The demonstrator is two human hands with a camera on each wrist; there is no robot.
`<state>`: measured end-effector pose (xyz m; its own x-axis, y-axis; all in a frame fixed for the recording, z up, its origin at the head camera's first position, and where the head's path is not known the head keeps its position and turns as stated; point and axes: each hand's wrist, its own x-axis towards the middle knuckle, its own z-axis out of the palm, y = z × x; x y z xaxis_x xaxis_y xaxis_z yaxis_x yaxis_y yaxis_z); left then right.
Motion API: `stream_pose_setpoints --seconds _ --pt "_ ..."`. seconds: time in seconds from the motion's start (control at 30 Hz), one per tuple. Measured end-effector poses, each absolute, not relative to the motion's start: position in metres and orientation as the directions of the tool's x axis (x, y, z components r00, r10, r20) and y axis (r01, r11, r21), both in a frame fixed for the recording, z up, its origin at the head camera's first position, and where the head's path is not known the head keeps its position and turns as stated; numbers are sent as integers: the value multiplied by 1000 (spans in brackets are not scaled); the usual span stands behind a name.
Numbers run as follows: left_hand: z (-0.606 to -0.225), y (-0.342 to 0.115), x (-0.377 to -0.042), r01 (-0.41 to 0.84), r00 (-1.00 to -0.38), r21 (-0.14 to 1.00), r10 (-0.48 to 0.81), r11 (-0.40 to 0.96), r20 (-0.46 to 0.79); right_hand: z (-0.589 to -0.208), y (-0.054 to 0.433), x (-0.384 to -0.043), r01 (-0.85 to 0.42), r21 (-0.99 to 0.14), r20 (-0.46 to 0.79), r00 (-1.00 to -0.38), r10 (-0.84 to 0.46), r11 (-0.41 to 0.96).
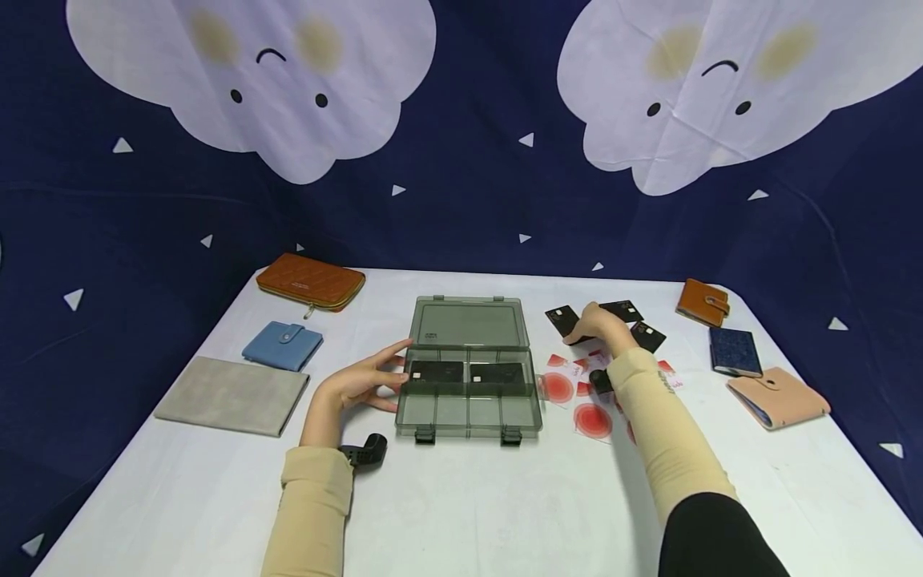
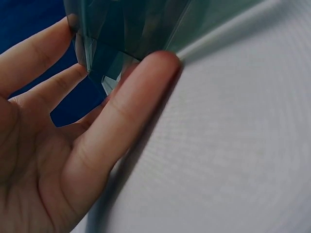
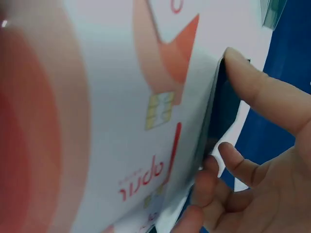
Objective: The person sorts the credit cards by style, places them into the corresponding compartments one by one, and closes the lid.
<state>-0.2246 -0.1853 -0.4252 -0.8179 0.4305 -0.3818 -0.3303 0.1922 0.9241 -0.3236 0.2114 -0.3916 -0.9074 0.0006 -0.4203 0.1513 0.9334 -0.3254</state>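
A transparent grey-green plastic box (image 1: 450, 413) with compartments lies with its lid (image 1: 469, 322) raised. Two black chip cards (image 1: 436, 373) sit side by side in its rear compartments. Against the box's left side rests my left hand (image 1: 356, 382), its fingers spread and thumb along the edge, as the left wrist view also shows. To the right of the box, my right hand (image 1: 608, 326) pinches a black card (image 3: 226, 102) between thumb and fingertips. More black cards (image 1: 647, 336) lie around that hand. Nearer me are several red-and-white cards (image 1: 594, 421), partly hidden by the right forearm.
On the left lie a brown zip wallet (image 1: 310, 280), a blue wallet (image 1: 281, 346) and a grey pouch (image 1: 232, 395). At the right edge are a small brown wallet (image 1: 699, 302), a navy holder (image 1: 734, 351) and a pink wallet (image 1: 779, 397). A dark cloth hangs behind.
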Motion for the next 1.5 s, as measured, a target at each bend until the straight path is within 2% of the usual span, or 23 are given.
stream_pose_setpoints --seconds 0.13,0.23,0.27,0.37,0.47,0.57,0.63,0.73,0.83,1.0,1.17,1.37,1.5 --pt "-425 -185 -224 -332 -819 924 428 191 -383 -393 217 -325 120 -347 -380 -925 -22 930" --pt "-424 -184 -224 -331 -819 924 427 192 -383 -394 221 -327 80 -379 -291 -956 -36 922" --pt "-424 -184 -224 -331 -819 924 427 193 -382 -409 230 -341 64 -402 -230 -973 -33 914" --pt "-424 -185 -224 -329 -818 924 430 195 -382 -455 261 -388 -14 -566 -92 -993 -80 824" --pt "-425 -185 -225 -327 -817 924 433 196 -381 -477 275 -413 -73 -769 -32 -988 -152 635" --pt "-425 -185 -225 -326 -817 924 434 197 -381 -428 243 -368 -62 -878 -59 -970 -237 474" --pt "-426 -186 -225 -326 -817 925 433 197 -381 -396 220 -336 -64 -900 -70 -955 -287 431" --pt "-426 -186 -225 -326 -817 925 435 195 -379 -363 193 -302 -65 -888 -105 -936 -337 456" --pt "-426 -185 -225 -324 -817 926 437 194 -377 -357 177 -288 -88 -866 -122 -918 -378 492" --pt "-426 -185 -225 -326 -818 925 433 196 -380 -363 157 -274 -209 -811 -63 -897 -437 546" --pt "-426 -185 -224 -326 -818 925 433 194 -379 -373 146 -263 -369 -684 5 -865 -502 629" --pt "-424 -184 -224 -329 -818 923 428 198 -384 -384 137 -254 -452 -556 9 -842 -539 697" --pt "-424 -184 -224 -325 -818 924 431 200 -381 -389 133 -250 -507 -443 66 -841 -538 739"
